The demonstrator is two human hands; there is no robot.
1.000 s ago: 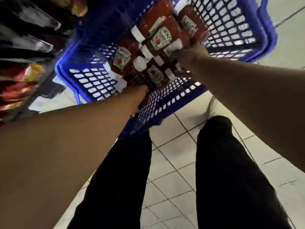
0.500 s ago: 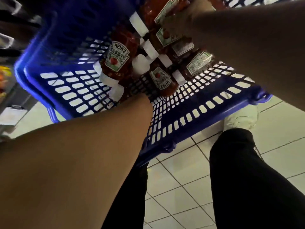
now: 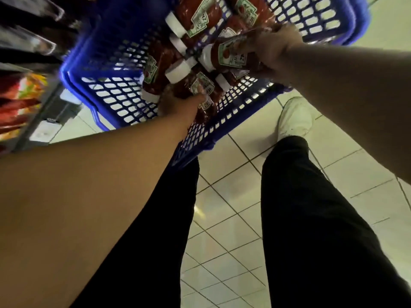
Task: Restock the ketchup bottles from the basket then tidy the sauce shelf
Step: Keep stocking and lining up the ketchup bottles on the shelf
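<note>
Blue plastic lattice forms the basket, which is set on the tiled floor in front of the person's legs, and the ketchup bottles are heaped in it on their sides, none yet on the shelf. One bottle is gripped by the right hand, fingers curled round its body, cap pointing left, and it is held just above the heap. A second bottle is gripped by the left hand low against the near wall, the fingers wrapped round its body and partly over the label.

Several risks are judged likely. The smooth bottles are held by the body alone, so a slip could be caused if either is swung quickly toward the shelf. The loose bottles lie against one another, so a roll or knock could be set off as the two are drawn out. The near wall of the basket could be caught by the left bottle on the way up, and the basket tipped or dragged.

Much is hard to make out. The shelf at the left is blurred and dark, and no free space on it can be judged. The far end of the basket is cut off by the frame, so the bottles cannot be counted. The thumbs of both hands are hidden.
</note>
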